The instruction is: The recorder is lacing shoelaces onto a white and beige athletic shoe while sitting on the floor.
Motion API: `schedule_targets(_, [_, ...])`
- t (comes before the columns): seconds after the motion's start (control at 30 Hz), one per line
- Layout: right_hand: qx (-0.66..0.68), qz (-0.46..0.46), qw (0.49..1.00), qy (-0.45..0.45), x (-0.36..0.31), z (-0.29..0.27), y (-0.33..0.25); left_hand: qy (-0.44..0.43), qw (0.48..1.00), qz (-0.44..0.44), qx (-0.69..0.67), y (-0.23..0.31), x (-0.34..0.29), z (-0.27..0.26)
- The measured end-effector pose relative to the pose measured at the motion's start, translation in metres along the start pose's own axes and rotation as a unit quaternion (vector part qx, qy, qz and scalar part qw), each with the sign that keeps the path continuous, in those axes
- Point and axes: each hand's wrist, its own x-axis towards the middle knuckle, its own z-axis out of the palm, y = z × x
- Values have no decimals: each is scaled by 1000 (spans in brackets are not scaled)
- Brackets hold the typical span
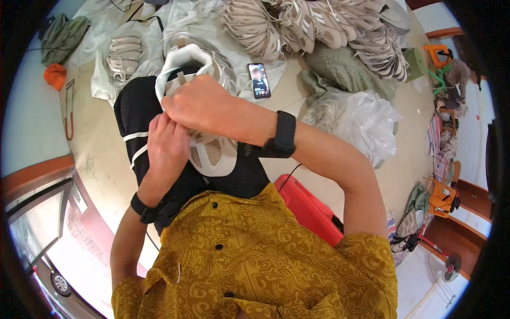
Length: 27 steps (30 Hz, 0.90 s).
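Observation:
A beige-and-white sneaker lies across my lap, its toe toward my body and its padded white collar facing away. My right hand is closed in a fist over the middle of the shoe and hides the lacing area. Just below it, at the shoe's left side, my left hand has its fingers curled and pressed together, fingertips meeting the right hand. Whatever the two hands pinch between them is hidden. Dark straps circle both wrists.
Beyond my knees a phone lies on the floor. Rows of similar shoe parts are piled at the far right, with another stack at far left. A clear plastic bag and a red box-like object are to my right.

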Motion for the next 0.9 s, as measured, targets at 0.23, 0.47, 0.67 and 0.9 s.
schedule_targets(0.23, [5, -43, 998, 34, 1, 9, 5, 16, 1000, 18, 20, -2, 0, -2])
schedule_targets(0.47, [-13, -61, 996, 57, -2, 13, 4, 16, 999, 28, 39, -2, -3, -3])
schedule_targets(0.67, [-55, -69, 991, 98, -4, 16, -1, 16, 999, 36, 10, -3, -2, -4])
schedule_targets(0.9, [-149, -65, 984, 70, -5, 14, -7, 9, 999, 31, 3, -4, -3, -2])
